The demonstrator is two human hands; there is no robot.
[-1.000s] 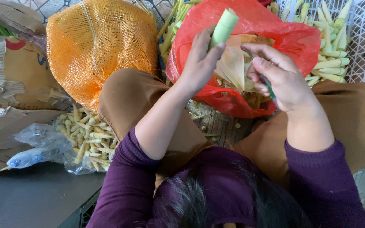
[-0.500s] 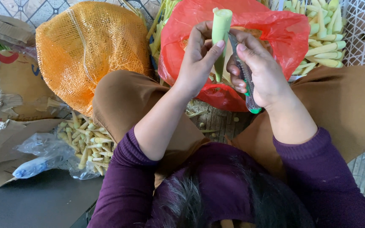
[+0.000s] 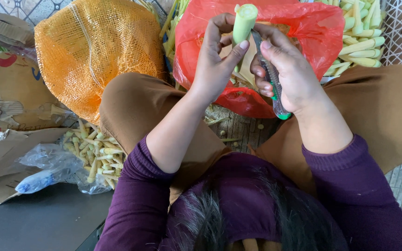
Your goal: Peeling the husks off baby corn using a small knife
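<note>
My left hand (image 3: pixel 217 60) grips a pale green ear of baby corn in its husk (image 3: pixel 244 22), held upright with the cut end up. My right hand (image 3: pixel 288 69) holds a small knife with a green handle (image 3: pixel 271 83), its blade laid against the right side of the ear. Both hands hover over a red plastic bag (image 3: pixel 317 32) that holds peeled husks. My knees in brown trousers frame the bag on both sides.
An orange mesh sack (image 3: pixel 96 51) bulges at the left. Peeled baby corn lies on a clear plastic bag (image 3: pixel 94 155) by my left knee. A white crate (image 3: pixel 396 28) at the right holds husked ears (image 3: pixel 361 32). Torn brown paper sacks (image 3: pixel 10 107) sit at far left.
My right hand has come in from the right and brought the knife against the ear. The left hand has turned the ear more upright.
</note>
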